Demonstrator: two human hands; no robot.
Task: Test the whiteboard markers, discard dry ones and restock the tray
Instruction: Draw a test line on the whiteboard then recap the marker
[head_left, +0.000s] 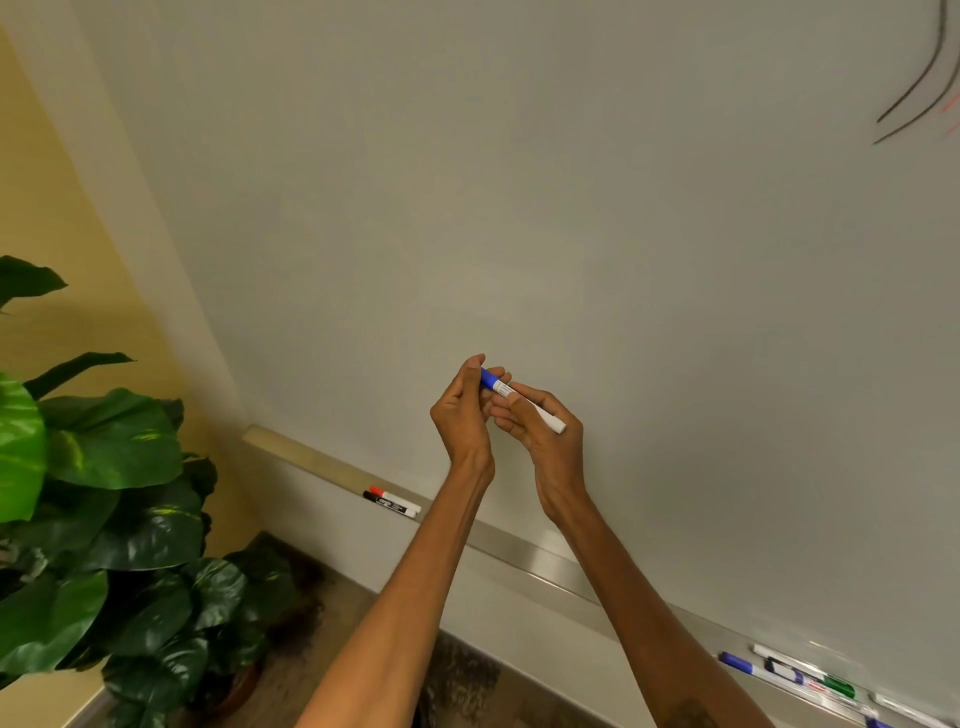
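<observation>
The left hand (462, 415) curls its grip round the cap of the blue marker (501, 387). The right hand (550, 441) pinches the white barrel. Farther, on the tray (519, 558) at left lie a red marker (382, 492) and a black marker (389, 505), under the whiteboard (519, 208).

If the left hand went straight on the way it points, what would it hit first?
Likely the bare whiteboard, past the marker that the left hand grips; how far off is unclear from this one view.
</observation>
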